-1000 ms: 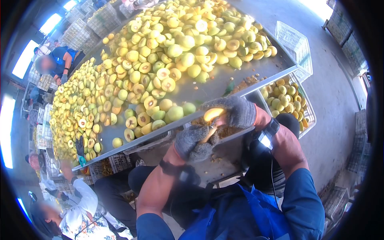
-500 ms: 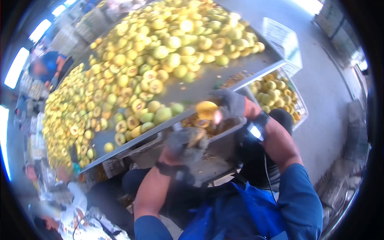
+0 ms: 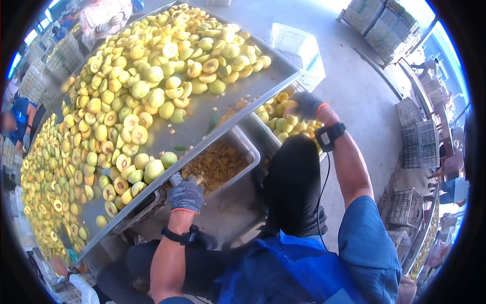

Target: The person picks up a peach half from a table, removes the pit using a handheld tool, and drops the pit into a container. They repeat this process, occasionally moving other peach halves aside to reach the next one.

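Note:
My left hand (image 3: 187, 196), in a grey knitted glove, is closed at the table's near edge beside the shallow tray (image 3: 251, 153) of brownish-orange pits and scraps. A pale grey piece (image 3: 175, 179) shows by its fingers; what the hand grips is hidden. My right hand (image 3: 308, 106), in a dark grey glove, reaches over the crate of yellow fruit (image 3: 289, 121), its fingers extended. A peach half (image 3: 289, 104) lies right at the fingertips. Across the metal table (image 3: 200, 109) is a big heap of whole and halved yellow-green peaches (image 3: 152, 76).
A white plastic crate (image 3: 298, 48) stands beyond the table's right corner. Stacked crates (image 3: 420, 137) line the right side of the floor. A person in pink (image 3: 104, 20) stands at the far edge, and another in blue (image 3: 23, 114) is at the left.
My right hand has moved right, from above the scrap tray with a fruit half to over the fruit crate. My left hand has drawn left to the table edge. The view has shifted.

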`<move>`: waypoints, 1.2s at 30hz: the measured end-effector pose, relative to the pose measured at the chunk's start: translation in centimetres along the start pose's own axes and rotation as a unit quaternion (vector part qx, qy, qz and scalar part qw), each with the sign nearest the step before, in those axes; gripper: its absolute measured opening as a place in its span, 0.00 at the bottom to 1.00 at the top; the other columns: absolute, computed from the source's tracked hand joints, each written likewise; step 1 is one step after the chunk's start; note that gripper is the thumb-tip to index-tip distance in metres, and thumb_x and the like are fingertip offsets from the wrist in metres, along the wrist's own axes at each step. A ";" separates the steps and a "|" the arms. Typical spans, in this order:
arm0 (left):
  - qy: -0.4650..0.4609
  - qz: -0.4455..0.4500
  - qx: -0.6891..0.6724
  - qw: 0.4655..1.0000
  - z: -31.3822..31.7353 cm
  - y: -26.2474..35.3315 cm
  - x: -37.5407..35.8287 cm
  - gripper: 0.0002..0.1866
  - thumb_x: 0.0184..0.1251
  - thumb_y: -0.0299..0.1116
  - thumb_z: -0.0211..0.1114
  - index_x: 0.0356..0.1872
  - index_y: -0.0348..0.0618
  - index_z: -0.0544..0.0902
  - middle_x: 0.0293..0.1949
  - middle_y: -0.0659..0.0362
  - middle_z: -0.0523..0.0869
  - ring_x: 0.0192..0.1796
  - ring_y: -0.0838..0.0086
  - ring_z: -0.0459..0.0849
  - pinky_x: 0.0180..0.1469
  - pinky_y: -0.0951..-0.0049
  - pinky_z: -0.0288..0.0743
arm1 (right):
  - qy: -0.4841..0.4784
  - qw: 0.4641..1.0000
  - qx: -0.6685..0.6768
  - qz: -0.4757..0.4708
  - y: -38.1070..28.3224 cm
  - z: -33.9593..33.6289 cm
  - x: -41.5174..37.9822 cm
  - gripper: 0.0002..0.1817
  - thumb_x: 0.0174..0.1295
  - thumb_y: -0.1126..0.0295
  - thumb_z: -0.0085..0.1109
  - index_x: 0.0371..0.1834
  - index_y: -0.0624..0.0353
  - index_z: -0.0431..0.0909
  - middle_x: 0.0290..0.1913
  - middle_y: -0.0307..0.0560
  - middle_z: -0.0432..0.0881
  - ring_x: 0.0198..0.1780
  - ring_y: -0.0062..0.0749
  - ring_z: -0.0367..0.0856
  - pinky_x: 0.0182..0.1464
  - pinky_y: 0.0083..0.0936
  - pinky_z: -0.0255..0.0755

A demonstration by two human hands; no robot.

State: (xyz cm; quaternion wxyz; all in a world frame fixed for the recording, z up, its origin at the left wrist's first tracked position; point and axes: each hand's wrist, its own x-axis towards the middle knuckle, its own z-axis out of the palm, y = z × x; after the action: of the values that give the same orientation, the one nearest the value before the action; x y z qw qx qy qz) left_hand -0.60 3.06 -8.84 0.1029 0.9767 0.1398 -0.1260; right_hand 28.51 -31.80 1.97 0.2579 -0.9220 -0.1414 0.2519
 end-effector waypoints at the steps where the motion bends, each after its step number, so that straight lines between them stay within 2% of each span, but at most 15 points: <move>1: 0.005 0.007 -0.006 1.000 0.1 0.1 -0.2 0.19 0.68 0.46 0.63 0.42 0.38 0.86 0.35 0.44 0.89 0.42 0.50 0.90 0.46 0.50 0.82 | 0.025 0.999 -0.016 0.015 1.9 0.6 1.2 0.27 0.62 0.58 0.71 0.60 0.63 0.79 0.41 0.48 0.87 0.31 0.31 0.88 0.32 0.28 0.82; 2: 0.003 0.014 -0.010 1.000 0.4 0.0 -0.3 0.20 0.68 0.47 0.63 0.42 0.38 0.86 0.35 0.43 0.89 0.42 0.49 0.89 0.47 0.50 0.81 | 0.049 0.998 -0.030 0.032 4.0 1.6 2.4 0.28 0.62 0.57 0.70 0.61 0.63 0.79 0.44 0.50 0.88 0.32 0.32 0.89 0.32 0.28 0.83; 4: 0.001 0.031 -0.017 0.999 1.1 -0.1 -0.1 0.22 0.67 0.50 0.63 0.43 0.39 0.86 0.36 0.41 0.89 0.42 0.47 0.89 0.47 0.51 0.81 | 0.087 0.985 -0.143 0.044 4.5 3.9 3.0 0.40 0.61 0.46 0.68 0.73 0.53 0.70 0.62 0.56 0.81 0.64 0.43 0.81 0.63 0.35 0.76; 8: -0.010 0.023 -0.030 0.999 1.9 0.6 -0.2 0.22 0.68 0.50 0.63 0.44 0.38 0.86 0.36 0.40 0.88 0.43 0.45 0.88 0.48 0.50 0.80 | 0.229 0.951 -0.204 0.035 12.5 14.4 8.4 0.47 0.57 0.40 0.65 0.77 0.47 0.61 0.78 0.55 0.59 0.79 0.58 0.54 0.74 0.62 0.52; 15: -0.056 0.019 -0.027 0.998 2.8 2.3 0.7 0.22 0.67 0.48 0.63 0.48 0.37 0.85 0.39 0.38 0.88 0.46 0.42 0.86 0.51 0.48 0.79 | 0.244 0.945 -0.173 -0.136 9.8 17.6 11.5 0.29 0.66 0.59 0.56 0.70 0.53 0.70 0.74 0.59 0.64 0.77 0.59 0.59 0.74 0.55 0.57; 19: -0.045 0.028 -0.042 0.998 3.5 1.5 1.5 0.23 0.67 0.49 0.63 0.49 0.38 0.85 0.39 0.39 0.88 0.45 0.43 0.86 0.51 0.48 0.79 | 0.312 0.915 -0.187 -0.171 11.0 18.0 8.8 0.11 0.66 0.67 0.56 0.50 0.49 0.79 0.56 0.49 0.76 0.59 0.46 0.75 0.59 0.38 0.71; 22: -0.041 0.018 -0.048 0.998 3.6 1.8 1.9 0.24 0.67 0.51 0.63 0.49 0.39 0.85 0.39 0.40 0.88 0.45 0.43 0.86 0.50 0.48 0.78 | 0.224 0.945 -0.139 -0.192 12.5 16.1 4.6 0.26 0.67 0.58 0.55 0.67 0.53 0.74 0.70 0.55 0.70 0.73 0.51 0.66 0.76 0.49 0.55; 25: -0.049 0.018 -0.066 0.996 3.7 2.2 2.4 0.21 0.69 0.50 0.62 0.47 0.41 0.85 0.38 0.41 0.88 0.44 0.44 0.87 0.47 0.48 0.79 | 0.227 0.932 -0.248 -0.132 15.3 14.7 0.1 0.28 0.67 0.52 0.57 0.70 0.46 0.73 0.75 0.55 0.65 0.78 0.53 0.58 0.80 0.53 0.44; 28: 0.034 0.146 -0.097 0.984 7.8 0.0 2.2 0.13 0.69 0.39 0.62 0.49 0.51 0.87 0.32 0.51 0.87 0.34 0.53 0.86 0.38 0.54 0.78 | 0.159 0.959 -0.218 -0.087 17.0 15.8 2.0 0.35 0.67 0.49 0.59 0.77 0.46 0.67 0.82 0.57 0.55 0.83 0.56 0.45 0.82 0.53 0.34; 29: -0.022 0.116 -0.053 0.992 7.5 0.8 2.9 0.12 0.67 0.36 0.62 0.47 0.49 0.86 0.30 0.51 0.86 0.33 0.53 0.85 0.35 0.53 0.77 | 0.145 0.961 -0.218 -0.091 16.8 15.8 2.2 0.36 0.67 0.48 0.60 0.77 0.50 0.67 0.81 0.58 0.56 0.83 0.56 0.44 0.82 0.53 0.34; 30: 0.103 0.193 -0.156 0.963 5.7 1.5 1.7 0.12 0.65 0.33 0.61 0.46 0.47 0.86 0.29 0.49 0.85 0.33 0.52 0.85 0.35 0.52 0.77 | 0.180 0.938 -0.251 -0.156 18.0 16.0 3.1 0.36 0.65 0.50 0.63 0.75 0.52 0.70 0.80 0.59 0.59 0.81 0.55 0.51 0.81 0.52 0.38; 31: -0.013 0.122 -0.164 0.979 5.0 2.3 2.4 0.12 0.65 0.32 0.60 0.45 0.46 0.87 0.32 0.47 0.87 0.36 0.51 0.86 0.40 0.52 0.79 | 0.217 0.898 -0.308 -0.227 25.8 17.6 7.5 0.39 0.63 0.53 0.68 0.75 0.55 0.68 0.79 0.60 0.61 0.79 0.55 0.58 0.80 0.49 0.46; 33: -0.043 0.079 -0.157 0.984 4.8 3.6 2.4 0.12 0.63 0.32 0.60 0.44 0.43 0.87 0.39 0.44 0.89 0.44 0.51 0.89 0.44 0.56 0.81 | 0.208 0.936 0.178 -0.222 25.7 16.4 6.2 0.33 0.67 0.75 0.63 0.76 0.59 0.65 0.77 0.53 0.65 0.74 0.43 0.66 0.76 0.36 0.60; 35: 0.017 0.050 -0.079 0.996 3.2 5.1 1.0 0.09 0.52 0.34 0.67 0.34 0.46 0.89 0.32 0.50 0.90 0.38 0.53 0.90 0.35 0.52 0.82 | 0.120 0.931 0.316 -0.139 25.5 12.8 9.0 0.33 0.71 0.83 0.53 0.79 0.59 0.59 0.79 0.50 0.61 0.74 0.38 0.66 0.74 0.32 0.63; 36: 0.016 0.060 -0.065 0.996 2.1 5.6 0.0 0.08 0.52 0.33 0.67 0.32 0.46 0.90 0.32 0.51 0.90 0.38 0.53 0.90 0.36 0.52 0.82 | 0.196 0.939 0.224 -0.175 17.9 10.3 5.8 0.32 0.71 0.83 0.48 0.80 0.59 0.58 0.78 0.52 0.63 0.74 0.39 0.66 0.74 0.32 0.64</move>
State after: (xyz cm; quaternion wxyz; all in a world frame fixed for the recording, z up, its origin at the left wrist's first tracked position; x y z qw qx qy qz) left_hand 0.61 -2.75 -9.85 0.1714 0.9764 0.0908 -0.0951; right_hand 30.15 -40.16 -17.69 0.5205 -0.8319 -0.1875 0.0426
